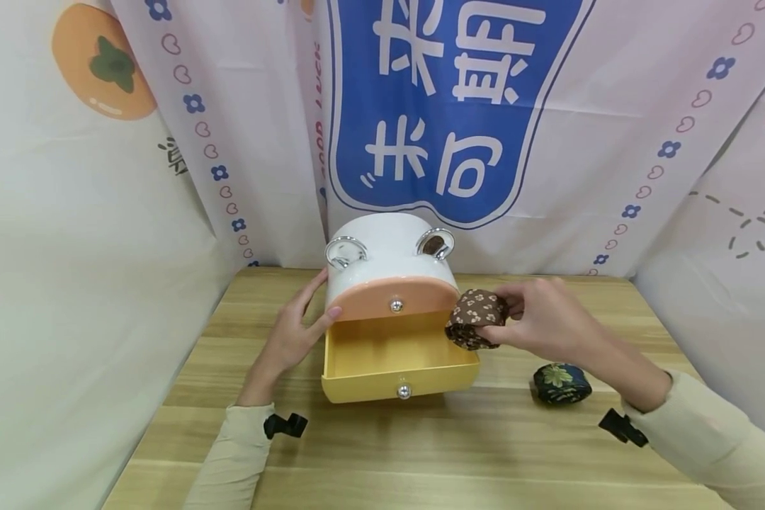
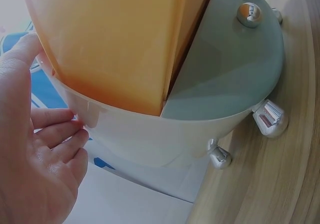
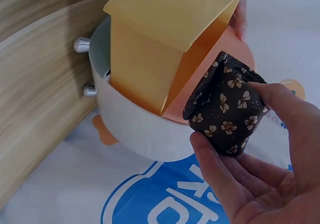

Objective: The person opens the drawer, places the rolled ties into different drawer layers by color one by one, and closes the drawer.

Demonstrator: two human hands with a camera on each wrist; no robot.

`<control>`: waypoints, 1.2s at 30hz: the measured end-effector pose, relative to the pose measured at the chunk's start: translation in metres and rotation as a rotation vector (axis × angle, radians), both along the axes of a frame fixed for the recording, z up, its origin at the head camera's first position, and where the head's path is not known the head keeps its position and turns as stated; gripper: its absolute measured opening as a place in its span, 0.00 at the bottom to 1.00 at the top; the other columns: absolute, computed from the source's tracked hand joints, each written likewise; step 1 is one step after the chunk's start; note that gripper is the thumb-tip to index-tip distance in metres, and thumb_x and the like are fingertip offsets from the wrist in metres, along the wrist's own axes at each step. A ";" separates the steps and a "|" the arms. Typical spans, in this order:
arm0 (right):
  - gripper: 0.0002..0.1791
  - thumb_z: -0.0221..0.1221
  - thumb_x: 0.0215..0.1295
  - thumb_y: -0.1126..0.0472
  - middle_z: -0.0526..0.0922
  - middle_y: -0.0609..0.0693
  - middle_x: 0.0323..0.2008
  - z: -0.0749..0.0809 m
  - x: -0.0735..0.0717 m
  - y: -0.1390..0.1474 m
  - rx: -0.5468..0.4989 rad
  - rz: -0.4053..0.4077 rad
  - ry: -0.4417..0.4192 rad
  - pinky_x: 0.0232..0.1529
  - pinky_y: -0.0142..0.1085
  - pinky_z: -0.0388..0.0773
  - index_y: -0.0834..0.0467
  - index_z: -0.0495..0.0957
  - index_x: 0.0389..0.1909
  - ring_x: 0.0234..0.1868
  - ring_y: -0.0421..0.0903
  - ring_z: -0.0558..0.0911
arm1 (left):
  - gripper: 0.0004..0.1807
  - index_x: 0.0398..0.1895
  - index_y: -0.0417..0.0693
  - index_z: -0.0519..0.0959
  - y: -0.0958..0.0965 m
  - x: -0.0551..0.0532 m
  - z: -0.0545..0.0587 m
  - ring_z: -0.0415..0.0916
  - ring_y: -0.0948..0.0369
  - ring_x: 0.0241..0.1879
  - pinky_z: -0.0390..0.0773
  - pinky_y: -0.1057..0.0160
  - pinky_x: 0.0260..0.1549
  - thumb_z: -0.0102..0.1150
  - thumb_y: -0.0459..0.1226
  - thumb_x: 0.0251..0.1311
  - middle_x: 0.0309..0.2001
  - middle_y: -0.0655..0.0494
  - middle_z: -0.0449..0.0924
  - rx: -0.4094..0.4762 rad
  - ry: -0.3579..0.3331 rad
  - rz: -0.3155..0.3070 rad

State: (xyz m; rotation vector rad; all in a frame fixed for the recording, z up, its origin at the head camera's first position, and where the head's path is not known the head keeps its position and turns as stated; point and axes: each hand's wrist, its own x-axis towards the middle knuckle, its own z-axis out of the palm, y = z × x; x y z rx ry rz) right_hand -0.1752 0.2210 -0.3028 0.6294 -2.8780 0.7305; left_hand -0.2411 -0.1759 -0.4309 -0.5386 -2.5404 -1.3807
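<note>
A white drawer box [image 1: 385, 237] with silver ring ears stands on the table, its yellow drawer [image 1: 400, 382] pulled out and bare inside. Above that drawer is a peach drawer front [image 1: 392, 297], pushed in. My left hand [image 1: 295, 326] rests on the box's left side, thumb at the peach front's edge. Beside the yellow drawer's right side, my right hand [image 1: 542, 319] pinches a rolled brown floral cloth [image 1: 478, 315] between thumb and fingers. In the right wrist view the floral roll [image 3: 227, 107] overlaps the peach front.
A dark rolled cloth with a green leaf pattern [image 1: 561, 384] lies on the wooden table [image 1: 382, 453] to the right. Below the yellow drawer sits a grey-green drawer front [image 2: 230, 59], and silver feet [image 2: 270, 118] hold the box up. Printed curtains [image 1: 274, 127] hang behind.
</note>
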 end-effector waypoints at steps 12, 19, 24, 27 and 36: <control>0.19 0.79 0.53 0.54 0.90 0.43 0.32 0.001 -0.007 -0.031 0.021 0.119 -0.040 0.31 0.29 0.82 0.57 0.89 0.44 0.31 0.37 0.84 | 0.41 0.85 0.67 0.56 -0.001 0.002 -0.001 0.52 0.47 0.85 0.56 0.32 0.80 0.60 0.55 0.72 0.85 0.61 0.54 -0.002 0.005 0.003; 0.17 0.78 0.52 0.57 0.86 0.43 0.27 -0.004 -0.013 -0.046 0.028 0.158 -0.054 0.25 0.28 0.79 0.59 0.88 0.41 0.26 0.38 0.79 | 0.42 0.85 0.66 0.56 -0.002 0.000 -0.002 0.52 0.46 0.84 0.56 0.31 0.80 0.59 0.56 0.72 0.85 0.60 0.54 -0.009 0.005 0.000; 0.22 0.78 0.51 0.55 0.87 0.44 0.29 -0.008 -0.016 -0.057 0.060 0.172 -0.050 0.25 0.28 0.78 0.62 0.87 0.45 0.26 0.37 0.78 | 0.42 0.85 0.64 0.56 -0.001 0.001 -0.001 0.52 0.47 0.84 0.56 0.32 0.80 0.59 0.56 0.73 0.85 0.60 0.55 -0.018 0.008 0.008; 0.25 0.79 0.51 0.52 0.88 0.46 0.32 -0.012 -0.018 -0.064 0.078 0.182 -0.041 0.26 0.28 0.78 0.62 0.87 0.46 0.27 0.37 0.79 | 0.42 0.85 0.63 0.56 -0.002 0.001 -0.002 0.52 0.47 0.84 0.57 0.33 0.80 0.59 0.56 0.73 0.85 0.60 0.55 -0.017 0.013 0.008; 0.22 0.80 0.49 0.50 0.87 0.43 0.29 -0.028 -0.026 -0.080 0.093 0.230 -0.031 0.26 0.28 0.73 0.59 0.88 0.40 0.25 0.35 0.75 | 0.41 0.85 0.63 0.56 -0.002 0.002 -0.004 0.53 0.47 0.84 0.57 0.34 0.80 0.59 0.55 0.73 0.85 0.61 0.55 -0.007 0.022 0.008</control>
